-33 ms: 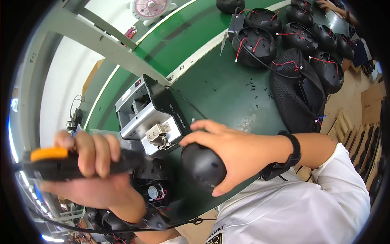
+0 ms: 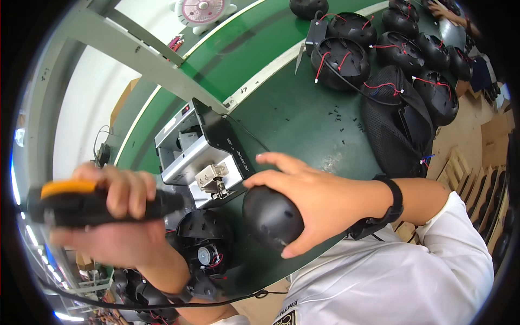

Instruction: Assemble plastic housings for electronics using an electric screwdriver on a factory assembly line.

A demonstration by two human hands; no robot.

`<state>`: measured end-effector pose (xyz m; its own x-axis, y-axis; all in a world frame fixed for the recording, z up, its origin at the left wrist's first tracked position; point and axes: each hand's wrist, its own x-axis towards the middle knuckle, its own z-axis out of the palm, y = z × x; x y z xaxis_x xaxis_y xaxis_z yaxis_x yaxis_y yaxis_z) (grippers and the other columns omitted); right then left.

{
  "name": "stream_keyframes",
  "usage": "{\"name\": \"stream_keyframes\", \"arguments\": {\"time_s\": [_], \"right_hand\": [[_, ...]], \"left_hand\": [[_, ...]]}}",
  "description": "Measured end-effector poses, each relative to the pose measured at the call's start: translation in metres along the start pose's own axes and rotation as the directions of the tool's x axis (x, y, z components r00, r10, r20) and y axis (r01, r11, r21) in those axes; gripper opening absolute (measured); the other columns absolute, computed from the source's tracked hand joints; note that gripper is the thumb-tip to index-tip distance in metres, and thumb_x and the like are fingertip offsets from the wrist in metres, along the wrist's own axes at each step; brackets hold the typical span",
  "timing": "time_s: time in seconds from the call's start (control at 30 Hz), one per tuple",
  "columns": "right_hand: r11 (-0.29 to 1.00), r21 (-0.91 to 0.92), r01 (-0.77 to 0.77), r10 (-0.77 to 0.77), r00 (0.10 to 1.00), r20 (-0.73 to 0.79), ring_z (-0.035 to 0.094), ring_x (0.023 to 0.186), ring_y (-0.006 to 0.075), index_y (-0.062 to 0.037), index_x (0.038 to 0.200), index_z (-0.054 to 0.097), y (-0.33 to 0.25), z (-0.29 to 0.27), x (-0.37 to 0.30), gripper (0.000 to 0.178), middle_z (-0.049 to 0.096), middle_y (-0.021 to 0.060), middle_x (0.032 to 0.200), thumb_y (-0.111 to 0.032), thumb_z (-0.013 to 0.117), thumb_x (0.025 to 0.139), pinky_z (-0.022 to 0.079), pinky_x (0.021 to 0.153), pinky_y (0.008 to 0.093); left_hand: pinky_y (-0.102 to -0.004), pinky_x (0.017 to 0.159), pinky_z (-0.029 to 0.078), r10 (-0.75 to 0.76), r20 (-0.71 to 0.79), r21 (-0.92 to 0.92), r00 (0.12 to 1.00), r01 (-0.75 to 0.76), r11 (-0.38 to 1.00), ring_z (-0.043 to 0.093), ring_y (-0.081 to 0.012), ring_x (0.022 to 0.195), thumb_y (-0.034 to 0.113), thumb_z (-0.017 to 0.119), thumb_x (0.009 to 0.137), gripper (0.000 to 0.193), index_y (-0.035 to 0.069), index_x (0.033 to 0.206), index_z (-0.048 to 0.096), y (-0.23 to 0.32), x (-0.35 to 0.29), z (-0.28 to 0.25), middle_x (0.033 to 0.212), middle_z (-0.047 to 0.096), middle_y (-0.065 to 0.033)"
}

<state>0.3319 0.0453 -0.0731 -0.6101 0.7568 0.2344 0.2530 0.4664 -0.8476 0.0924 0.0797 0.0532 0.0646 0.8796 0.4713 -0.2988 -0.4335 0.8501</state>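
One smooth black dome, rounded and matte with small dark recesses, sits at the near side of the bench, under the right hand. That hand is clamped on it, thumb on the near side and fingers spread over the far side, the palm to the right of it. Well left of the dome, the left hand, blurred, is wrapped round a black and orange driver whose nose points right, apart from the dome.

Between them on the near left lies an open black shell with a round silver speaker inside. Just beyond the dome to the left, a boxy silver and black machine with a metal block on its front crowds the space.

Farther right, loose dark screws lie scattered over the green surface. Past them are a textured black mesh piece and several bowl-like black housings with thin red wires. At the far left stands a pink and white fan.
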Motion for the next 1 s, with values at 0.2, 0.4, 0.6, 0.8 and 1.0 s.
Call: {"name": "stream_keyframes", "arguments": {"time_s": [0.2,0.4,0.6,0.8,1.0], "right_hand": [[0.999,0.012,0.053,-0.051,0.991,-0.12,0.039,0.137,0.0434,-0.0076,0.137,0.05,0.003,0.0,-0.002,0.084,0.041,0.0236,0.144,-0.033,0.086,0.065,0.036,0.112,0.0495],[0.987,-0.075,0.141,-0.148,0.984,-0.099,0.043,0.133,0.0411,-0.0084,0.136,0.05,0.008,-0.008,0.001,0.092,0.043,0.0233,0.141,-0.034,0.091,0.058,0.04,0.108,0.0468],[0.986,-0.018,0.165,-0.165,0.984,-0.069,0.047,0.127,0.0394,-0.0078,0.133,0.05,0.007,-0.011,0.006,0.093,0.046,0.021,0.133,-0.031,0.092,0.054,0.042,0.105,0.0434],[0.982,-0.051,0.181,-0.183,0.982,-0.037,0.047,0.127,0.0389,-0.0071,0.133,0.051,0.008,-0.011,0.008,0.091,0.046,0.0207,0.134,-0.028,0.091,0.054,0.042,0.105,0.0432],[0.989,0.048,0.139,-0.137,0.99,-0.041,0.046,0.127,0.0398,-0.0093,0.128,0.055,0.004,-0.013,0.005,0.084,0.046,0.0219,0.134,-0.026,0.09,0.054,0.041,0.105,0.0443]], "left_hand": [[-0.0294,0.055,0.036,-0.132,-0.225,0.098,0.965,0.157,0.983,0.04,-0.0132,0.053,0.093,0.034,0.079,0.09,0.008,0.099,0.055,-0.07,0.006,-0.021,0.063,0.044,0.0004],[-0.0293,0.051,0.036,-0.323,-0.198,0.063,0.926,0.34,0.938,0.037,-0.0114,0.047,0.09,0.032,0.083,0.091,0.005,0.104,0.055,-0.052,-0.015,-0.008,0.059,0.041,0.0028],[-0.029,0.057,0.038,-0.139,0.114,-0.279,0.984,0.166,0.946,0.042,-0.0071,0.054,0.065,0.041,0.099,0.058,0.009,0.113,0.047,-0.01,-0.02,0.001,0.069,0.044,0.0052],[-0.0303,0.062,0.039,-0.132,0.123,-0.269,0.984,0.161,0.949,0.042,-0.0083,0.057,0.068,0.036,0.099,0.064,0.007,0.113,0.047,-0.018,-0.011,0.013,0.071,0.044,0.0038],[-0.0309,0.052,0.038,-0.315,0.092,-0.335,0.945,0.327,0.884,0.04,-0.0091,0.048,0.075,0.033,0.095,0.067,0.01,0.099,0.047,-0.041,-0.011,0.028,0.063,0.041,0.0057]]}}
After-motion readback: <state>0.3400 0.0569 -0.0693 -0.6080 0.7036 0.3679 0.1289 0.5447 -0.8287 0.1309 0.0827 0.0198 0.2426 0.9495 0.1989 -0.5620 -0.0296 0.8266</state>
